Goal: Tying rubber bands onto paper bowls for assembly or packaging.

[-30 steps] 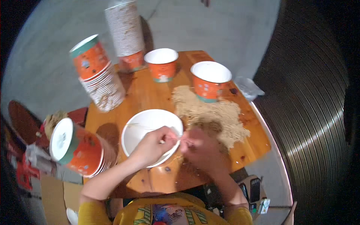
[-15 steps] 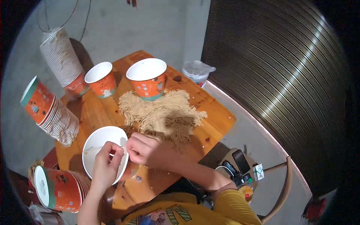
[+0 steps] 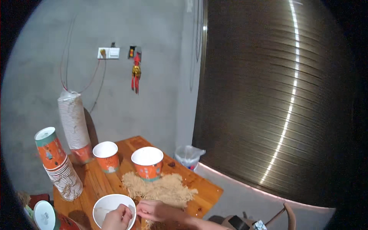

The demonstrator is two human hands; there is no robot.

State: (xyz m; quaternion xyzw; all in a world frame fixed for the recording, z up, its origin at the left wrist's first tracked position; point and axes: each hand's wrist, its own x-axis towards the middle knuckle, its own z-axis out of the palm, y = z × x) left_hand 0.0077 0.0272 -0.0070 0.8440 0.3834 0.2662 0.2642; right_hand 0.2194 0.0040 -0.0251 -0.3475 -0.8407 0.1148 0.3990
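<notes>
At the table's near side, a white-lined paper bucket (image 3: 112,200) stands below my hands, its lower part cut off by the frame. My left hand (image 3: 118,218) is over its opening with fingers pinched together. A thin pale strand (image 3: 101,209) runs from these fingers across the bucket's inside. Just right of the rim, my right hand (image 3: 155,209) has its fingers curled closed; what they grip is too small to make out. Beyond my right hand lies a flat tan heap of yarn-like strands (image 3: 163,189). An orange paper bucket (image 3: 148,170) rests at its far edge.
A smaller orange cup (image 3: 106,161) stands farther back on the wooden table (image 3: 205,191). Tall stacks of nested cups (image 3: 72,124) and upturned buckets (image 3: 51,153) line the left side. A bagged bin (image 3: 188,156) sits beyond the right edge, near a ribbed dark shutter (image 3: 249,96).
The view has tilted up, showing more wall and putting the table lower in the picture. Both hands stay close together at the bucket, fingers still closed.
</notes>
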